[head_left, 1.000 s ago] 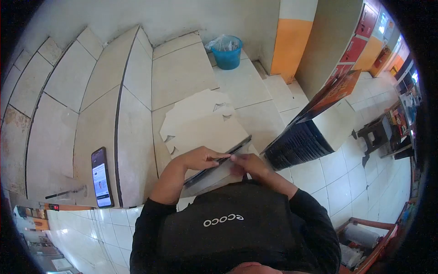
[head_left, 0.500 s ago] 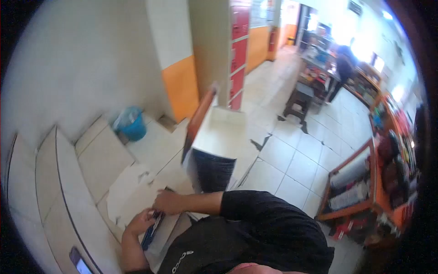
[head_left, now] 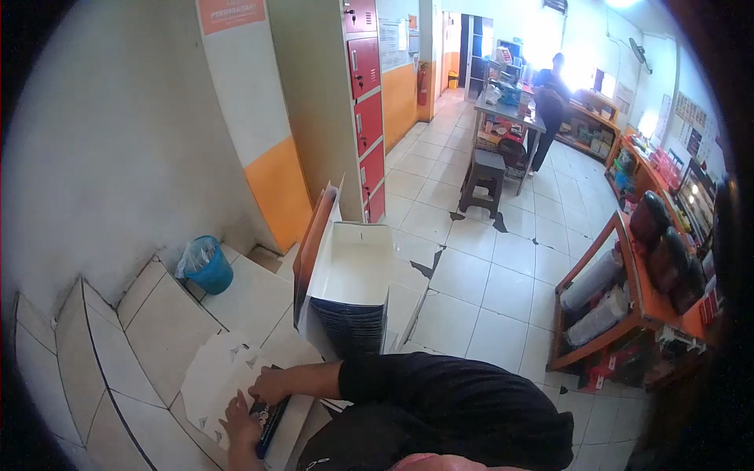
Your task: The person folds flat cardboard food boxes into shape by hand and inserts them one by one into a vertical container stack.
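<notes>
A flat white cardboard box blank (head_left: 216,385) with cut flaps lies in front of me, and a dark blue printed panel (head_left: 271,428) with white lettering stands along its near side. My left hand (head_left: 242,424) rests on the white card beside that panel, its fingers stretched out. Bent over the panel's far end, my right hand (head_left: 272,385) has its fingers closed at the fold. Just beyond my right forearm is a stack of nested boxes (head_left: 353,326), white inside and dark blue outside. Brown and white card sheets (head_left: 314,243) lean upright against the stack.
Tiled steps (head_left: 133,353) rise on the left, with a blue bin (head_left: 210,267) on one. Red lockers (head_left: 367,125) stand ahead. Farther back are a dark stool (head_left: 484,177), a metal table (head_left: 510,114) and another person (head_left: 550,102). An orange shelf unit (head_left: 601,314) holds wrapped rolls at right.
The view has swung, so the room sits farther left and a phone at lower left has left the frame. My left fingers now lie straighter on the card; more of the printed panel shows.
</notes>
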A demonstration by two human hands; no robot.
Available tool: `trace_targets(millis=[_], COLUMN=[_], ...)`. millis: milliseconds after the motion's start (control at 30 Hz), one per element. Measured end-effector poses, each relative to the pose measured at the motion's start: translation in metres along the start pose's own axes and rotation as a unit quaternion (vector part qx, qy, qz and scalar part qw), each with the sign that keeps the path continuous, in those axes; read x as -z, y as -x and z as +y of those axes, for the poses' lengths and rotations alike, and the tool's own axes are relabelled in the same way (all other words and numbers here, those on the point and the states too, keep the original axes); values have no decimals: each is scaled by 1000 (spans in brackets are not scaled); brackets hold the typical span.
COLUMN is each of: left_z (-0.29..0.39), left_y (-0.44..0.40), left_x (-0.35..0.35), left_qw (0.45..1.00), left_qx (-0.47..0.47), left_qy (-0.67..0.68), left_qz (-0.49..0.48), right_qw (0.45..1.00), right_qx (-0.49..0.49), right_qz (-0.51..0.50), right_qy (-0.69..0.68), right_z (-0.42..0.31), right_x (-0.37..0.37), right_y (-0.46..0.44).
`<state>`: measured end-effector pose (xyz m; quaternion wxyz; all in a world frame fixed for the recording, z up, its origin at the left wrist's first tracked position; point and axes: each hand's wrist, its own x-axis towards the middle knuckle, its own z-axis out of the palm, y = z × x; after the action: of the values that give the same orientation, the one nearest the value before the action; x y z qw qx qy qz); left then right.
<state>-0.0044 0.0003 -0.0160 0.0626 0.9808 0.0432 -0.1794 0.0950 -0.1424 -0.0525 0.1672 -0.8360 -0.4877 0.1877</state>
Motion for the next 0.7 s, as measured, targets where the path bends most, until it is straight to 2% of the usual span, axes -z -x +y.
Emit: trace_targets(millis=[67,167,233,367,467,500,600,700], left_z=[-18,-7,-15,-5,7,13,18,15], left_y=[-6,5,7,38,64,71,89,103], left_x=[-57,-55,-59,-45,-39,-33,-8,31], left_qw=[986,973,954,875,804,781,716,651], left_qx=[-8,15,-31,-94,-56,-50,-37,-27], left_qy=[-4,29,2,-141,-46,-23,39,93], left_qz=[164,228,297,453,590,622,696,753], right_qw=[1000,999,998,986,974,934,873,811], right_qx=[15,7,20,114,157,215,272,357], right_qz=[11,11,44,86,160,283,394,451], right_qy=[-2,30,-33,-87,2,21,89,105], right_z=[7,10,13,14,-14,-19,-56,-96], right_x=[-10,-21,-23,-15,10,12,54,106], right_y=[-3,-13,-9,4,31,37,53,76])
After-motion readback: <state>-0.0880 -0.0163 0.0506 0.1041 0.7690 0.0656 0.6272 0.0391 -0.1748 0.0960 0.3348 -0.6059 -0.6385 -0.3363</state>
